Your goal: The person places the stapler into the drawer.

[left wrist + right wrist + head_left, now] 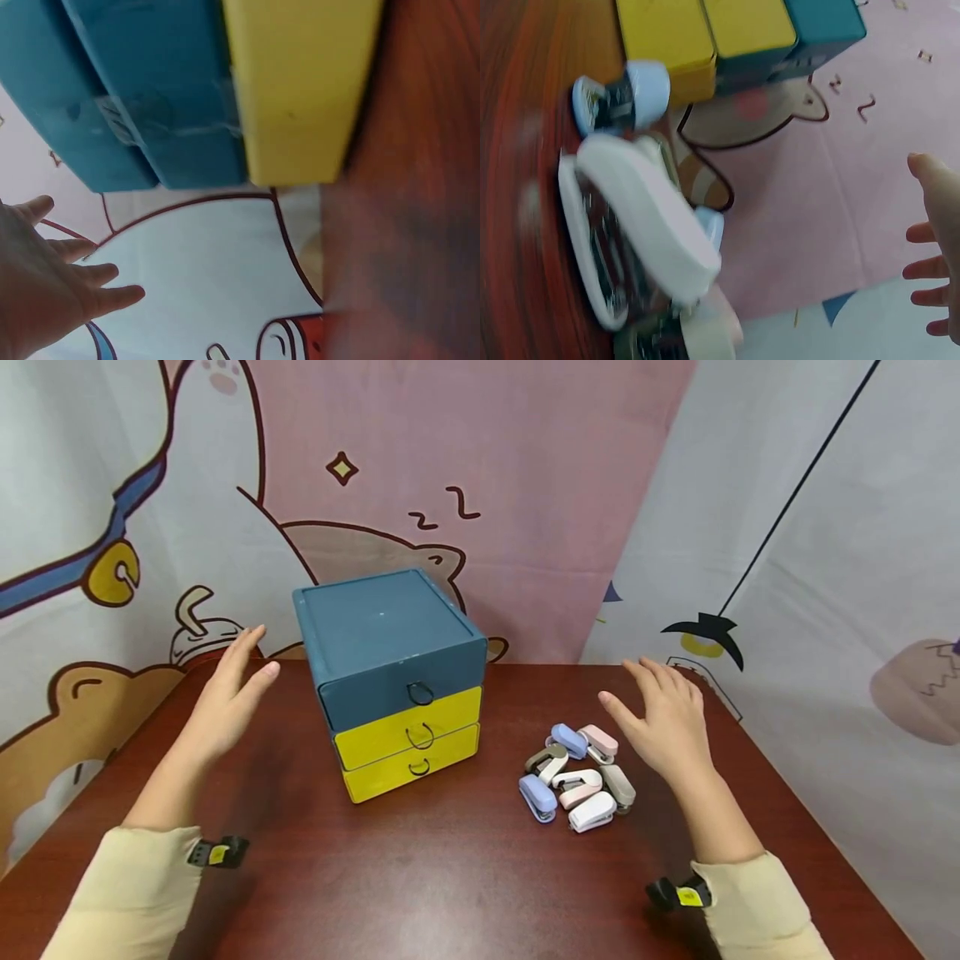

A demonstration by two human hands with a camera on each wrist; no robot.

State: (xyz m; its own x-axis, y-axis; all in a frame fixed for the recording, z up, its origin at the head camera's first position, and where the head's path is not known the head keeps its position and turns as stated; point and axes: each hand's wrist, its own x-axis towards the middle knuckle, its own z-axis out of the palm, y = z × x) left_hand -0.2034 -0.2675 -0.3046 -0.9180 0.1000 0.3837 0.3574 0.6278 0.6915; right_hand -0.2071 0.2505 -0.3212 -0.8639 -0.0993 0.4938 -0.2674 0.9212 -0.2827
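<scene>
My left hand [222,702] is raised left of a small drawer cabinet [390,627], fingers extended and holding nothing. The cabinet has a blue top and blue upper drawer over two yellow drawers [408,747], each with a dark ring pull; all the drawers are closed. On the other side, my right hand [667,718] hovers with spread fingers just right of a cluster of several mini staplers in blue, pink, white and grey-brown. A white stapler [592,812] lies at the cluster's front, and a blue stapler [537,798] at its left. Large in the right wrist view is the white stapler [649,217].
The dark red-brown wooden table [420,877] carries the cabinet and staplers. Cartoon-printed cloth [540,485] hangs behind the table and along its sides. Both wrists wear black straps with small camera mounts [225,852].
</scene>
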